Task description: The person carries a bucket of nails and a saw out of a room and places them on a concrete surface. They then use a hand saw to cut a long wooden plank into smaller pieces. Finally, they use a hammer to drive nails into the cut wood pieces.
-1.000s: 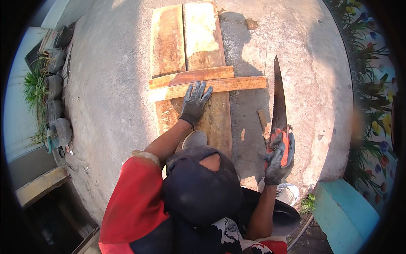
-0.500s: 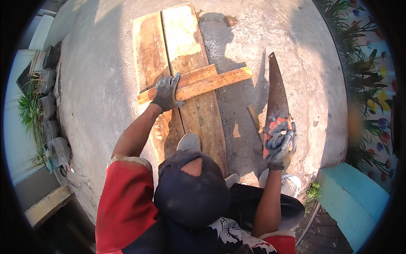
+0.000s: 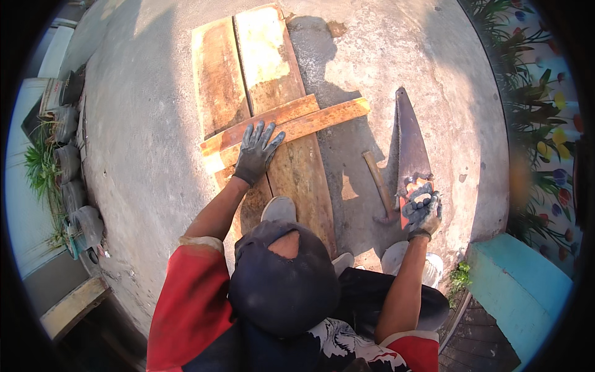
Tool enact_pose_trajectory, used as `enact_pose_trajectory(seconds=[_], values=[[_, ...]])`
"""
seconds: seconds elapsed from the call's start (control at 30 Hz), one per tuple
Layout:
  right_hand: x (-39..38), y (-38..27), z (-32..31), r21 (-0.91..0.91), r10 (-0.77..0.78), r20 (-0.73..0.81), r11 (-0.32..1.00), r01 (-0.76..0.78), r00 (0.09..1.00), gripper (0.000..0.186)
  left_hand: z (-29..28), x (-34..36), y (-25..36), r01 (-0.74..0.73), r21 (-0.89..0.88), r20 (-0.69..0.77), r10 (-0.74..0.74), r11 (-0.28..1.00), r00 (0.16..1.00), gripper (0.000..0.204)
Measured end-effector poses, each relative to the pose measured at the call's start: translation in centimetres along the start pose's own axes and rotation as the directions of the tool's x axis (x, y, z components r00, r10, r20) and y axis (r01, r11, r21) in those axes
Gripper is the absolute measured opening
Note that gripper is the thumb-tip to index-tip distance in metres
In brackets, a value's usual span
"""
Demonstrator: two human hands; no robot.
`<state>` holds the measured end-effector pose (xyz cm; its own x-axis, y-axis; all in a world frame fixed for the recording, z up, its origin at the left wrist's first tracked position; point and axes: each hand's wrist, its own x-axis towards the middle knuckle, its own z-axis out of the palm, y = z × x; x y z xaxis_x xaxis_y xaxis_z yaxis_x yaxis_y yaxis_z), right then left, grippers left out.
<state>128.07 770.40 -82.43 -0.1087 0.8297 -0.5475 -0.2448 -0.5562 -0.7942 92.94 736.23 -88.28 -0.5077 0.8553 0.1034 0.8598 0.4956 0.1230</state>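
Two narrow wood strips lie side by side across the planks: the farther strip (image 3: 291, 113) and the nearer strip (image 3: 328, 116), which reaches further right. My left hand (image 3: 256, 155), in a dark-coated work glove, rests on the nearer strip with its fingers spread and pointing away from me. In my gloved right hand (image 3: 424, 212) is the orange-red handle of a handsaw (image 3: 413, 146), its fingers wrapped round it. The dark blade points away from me, over the concrete right of the planks. Between saw and planks lies a hammer (image 3: 379, 180) with a wooden handle.
Two wide planks (image 3: 273, 56) lie lengthwise under the strips, with a shoe (image 3: 278, 209) on them. Potted plants (image 3: 46, 164) line the left side. A turquoise block (image 3: 514, 285) stands at the lower right, beside a flower-patterned wall (image 3: 561, 142).
My left hand has loosened from around the strips and spread out, a little nearer and to the right. My right hand has shifted the saw slightly right, uncovering more of the hammer.
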Motion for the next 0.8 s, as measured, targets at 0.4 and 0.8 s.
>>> enact_pose_trajectory(seconds=[0.4,0.8], values=[[11.2,-0.7,-9.1,-0.526,-0.181,-0.076,0.843,0.115,0.98,0.056,-2.2,-4.1,-1.9,0.126,-0.053,0.035,-0.124,0.991,0.992,0.067],[-0.6,15.3,16.2,-0.657,0.118,0.326,0.742,0.135,0.938,0.059,-5.7,2.1,-6.5,0.483,-0.045,0.568,-0.375,0.875,0.732,0.102]])
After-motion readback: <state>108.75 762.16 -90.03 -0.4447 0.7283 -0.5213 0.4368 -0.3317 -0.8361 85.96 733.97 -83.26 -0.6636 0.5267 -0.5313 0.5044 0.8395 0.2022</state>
